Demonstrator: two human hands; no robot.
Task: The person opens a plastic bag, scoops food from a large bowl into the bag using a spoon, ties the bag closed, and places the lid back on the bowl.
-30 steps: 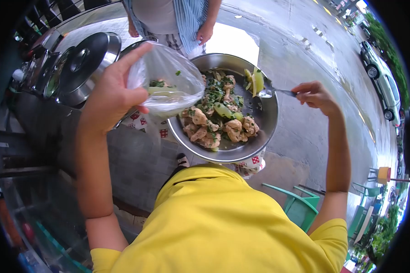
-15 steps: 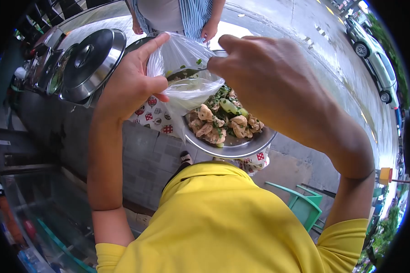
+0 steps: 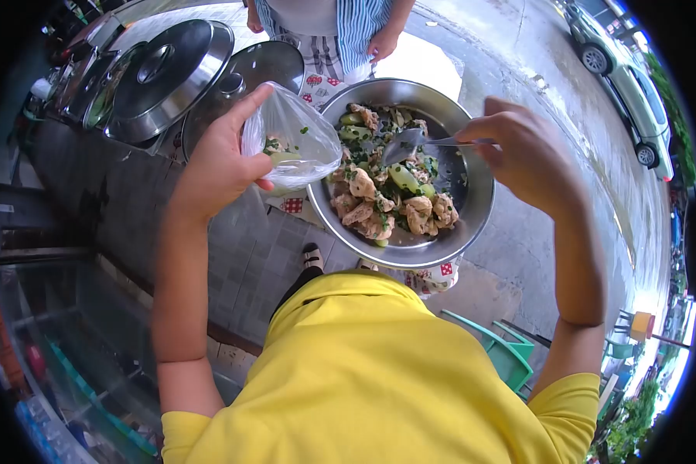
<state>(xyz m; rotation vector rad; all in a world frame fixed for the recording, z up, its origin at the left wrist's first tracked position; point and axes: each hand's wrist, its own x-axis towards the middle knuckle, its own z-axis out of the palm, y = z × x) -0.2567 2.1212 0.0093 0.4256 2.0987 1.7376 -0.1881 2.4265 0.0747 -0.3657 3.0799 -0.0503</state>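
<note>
My left hand (image 3: 228,158) grips the rim of a clear plastic bag (image 3: 305,139), its mouth spread open. Inside the bag lie some pieces of food and green bits. My right hand (image 3: 522,147) is closed around the handle of a metal spoon (image 3: 404,147), whose bowl is over the food in a wide steel basin (image 3: 479,209). Chunks of chicken (image 3: 363,184), pale green vegetable pieces (image 3: 404,179) and chopped leaves fill much of the basin's left and middle. The bag is just left of the basin's rim.
Large lidded pots stand at the left, one with a steel lid (image 3: 170,81), another with a glass lid (image 3: 267,69). Across from me stands a person in a striped shirt (image 3: 359,35). A green chair (image 3: 503,348) is at lower right, and a parked car (image 3: 626,85) beyond.
My right hand has drawn the spoon out of the bag and moved right, over the basin. The bag's mouth has sunk lower, still in my left hand.
</note>
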